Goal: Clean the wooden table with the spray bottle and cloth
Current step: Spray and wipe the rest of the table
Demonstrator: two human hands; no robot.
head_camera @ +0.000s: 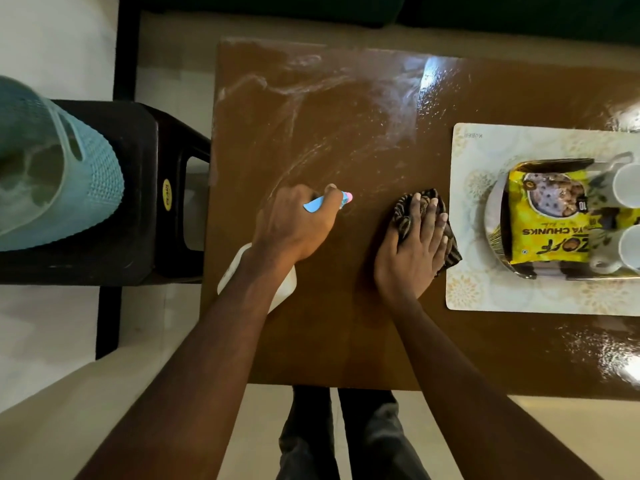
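Note:
The brown wooden table point(346, 323) fills the middle of the head view, with wet streaks and droplets across its far left part. My left hand point(294, 226) grips a spray bottle point(239, 271): white body under my wrist, blue trigger and pink nozzle pointing away over the table. To its right, my right hand point(412, 251) lies flat, fingers spread, pressing a dark striped cloth point(450, 244) onto the tabletop. Much of the cloth is hidden under my palm.
A pale patterned placemat point(464, 292) at the right carries a tray with a yellow snack packet point(550, 216) and two white cups point(628, 185). Left of the table stands a black plastic stool point(145, 209) bearing a light blue basket point(52, 174). My legs show below the near edge.

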